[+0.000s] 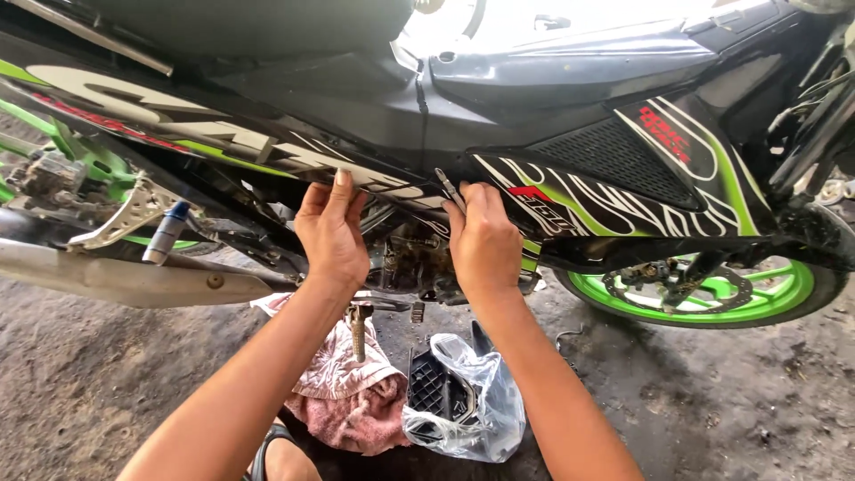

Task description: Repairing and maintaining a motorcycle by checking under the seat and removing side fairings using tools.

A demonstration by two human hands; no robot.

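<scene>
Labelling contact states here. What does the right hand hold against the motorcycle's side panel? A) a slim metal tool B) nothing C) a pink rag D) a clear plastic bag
A: the right hand grips a slim metal tool whose tip pokes up at the lower edge of the side panel, while the pink rag and the clear plastic bag lie on the ground below.
</scene>
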